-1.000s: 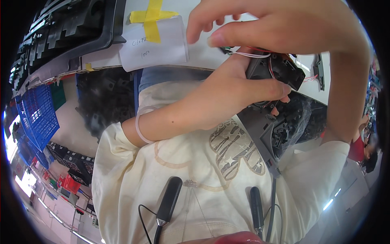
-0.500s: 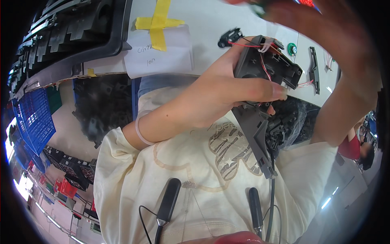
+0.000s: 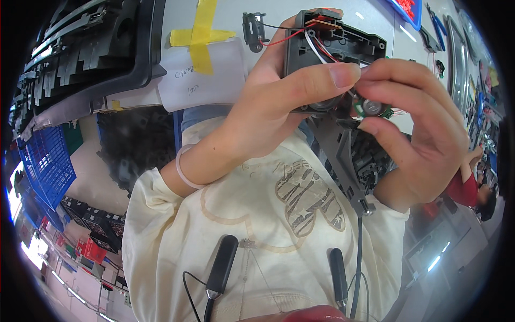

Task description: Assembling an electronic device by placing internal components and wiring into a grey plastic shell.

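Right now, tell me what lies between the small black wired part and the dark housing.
In the head view, a red wire, a black wire and part of the left hand, over white tabletop.

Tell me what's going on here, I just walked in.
A person holds an open dark plastic housing in their left hand, with wires showing inside. Their right hand holds a small round green part between thumb and fingers, close to the housing. A small black part on red and black wires is left of it.
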